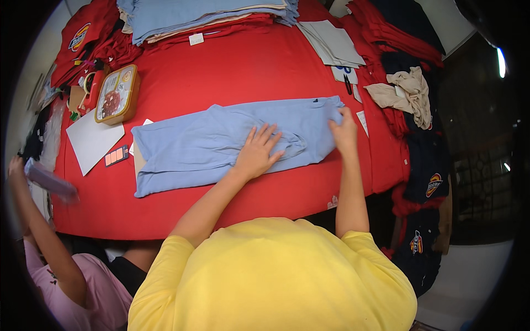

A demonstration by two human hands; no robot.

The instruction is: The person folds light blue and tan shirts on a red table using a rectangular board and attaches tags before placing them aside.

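Observation:
A light blue shirt (193,140), folded into a long strip with soft wrinkles, lies across the red-covered table in front of me. A pale cardboard edge (139,156) peeks out from beneath its left end. My left hand (258,150) rests palm down on the middle of the cloth, fingers spread. At the right end, my right hand (344,131) has its fingers closed on the shirt's edge, the fingertips partly hidden by the fabric. A small dark mark shows near the shirt's upper right corner.
Stacked blue garments (204,14) sit at the back. A yellow-rimmed food tub (117,95), white paper (94,140) and a small card (117,156) lie left. Paper sheets (331,44) and crumpled beige cloth (406,96) are right. At left, another person's hand (16,168) holds a blurred pale packet.

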